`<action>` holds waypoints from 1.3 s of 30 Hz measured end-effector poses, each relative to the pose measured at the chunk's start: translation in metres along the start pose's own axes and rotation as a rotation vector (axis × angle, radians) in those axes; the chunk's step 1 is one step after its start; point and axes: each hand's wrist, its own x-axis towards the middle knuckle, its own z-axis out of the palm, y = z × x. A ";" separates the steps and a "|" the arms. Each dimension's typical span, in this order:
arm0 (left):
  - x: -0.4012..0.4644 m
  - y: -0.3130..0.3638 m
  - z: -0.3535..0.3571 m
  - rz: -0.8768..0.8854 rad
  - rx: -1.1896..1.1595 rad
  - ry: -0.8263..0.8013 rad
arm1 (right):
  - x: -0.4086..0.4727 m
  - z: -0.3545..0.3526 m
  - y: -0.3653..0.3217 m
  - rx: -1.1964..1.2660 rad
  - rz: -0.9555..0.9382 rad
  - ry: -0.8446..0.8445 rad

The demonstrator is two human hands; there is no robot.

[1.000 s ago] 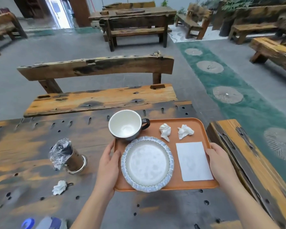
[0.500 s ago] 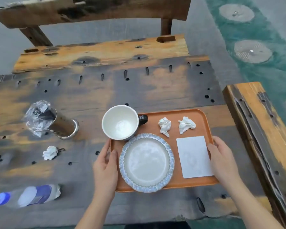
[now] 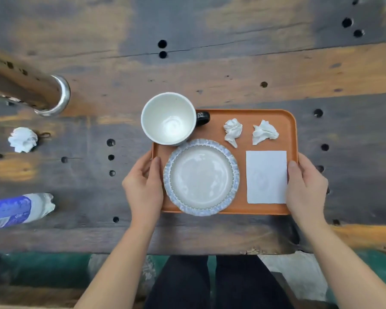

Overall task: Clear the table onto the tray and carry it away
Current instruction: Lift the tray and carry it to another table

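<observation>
Head view, looking straight down. An orange tray (image 3: 250, 115) lies on a weathered wooden table (image 3: 232, 70), near the table's front edge and right of its middle.

The left hand (image 3: 144, 188) grasps the tray's left edge: the thumb lies over the rim just beside the plate, and the fingers curl down around the outside of the edge. The right hand (image 3: 305, 186) grasps the tray's right edge in mirror fashion, its thumb lying on top over the rim and touching the right border of the flat napkin, its fingers wrapped around the outside. Whether the tray is lifted off the table or rests on it cannot be told.

On the tray: a white mug (image 3: 168, 118) with a black handle stands at the rear left corner, overhanging the rim; a white plate with a blue scalloped border (image 3: 201, 177) sits at the front left, its edge overlapping the tray's front rim; two crumpled tissues (image 3: 232, 130) (image 3: 264, 132) lie side by side along the rear right; a flat white napkin (image 3: 266, 176) lies at the front right.

On the table's left side, apart from the tray: a metal cylinder (image 3: 31, 85) near the rear left, a third crumpled tissue (image 3: 22, 139) in front of it, and a plastic bottle with a blue label (image 3: 16, 210) lying on its side toward the front left edge.
</observation>
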 end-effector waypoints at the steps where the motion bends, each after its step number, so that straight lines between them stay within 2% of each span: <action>1: -0.002 -0.005 0.001 -0.006 0.013 0.007 | -0.001 0.002 0.004 -0.013 -0.001 0.003; 7: -0.005 -0.020 0.010 0.046 0.119 0.058 | 0.010 0.011 0.008 -0.173 -0.107 0.052; 25: 0.001 -0.043 0.025 0.070 0.204 0.146 | 0.010 0.028 0.026 -0.280 -0.199 0.116; 34: 0.003 -0.038 0.021 0.069 0.253 0.102 | 0.010 0.024 0.021 -0.274 -0.190 0.089; 37: 0.004 -0.031 0.015 0.036 0.253 0.049 | 0.009 0.018 0.014 -0.292 -0.138 0.019; 39: 0.008 -0.026 0.007 -0.045 0.240 -0.025 | 0.010 0.013 0.004 -0.306 -0.069 -0.058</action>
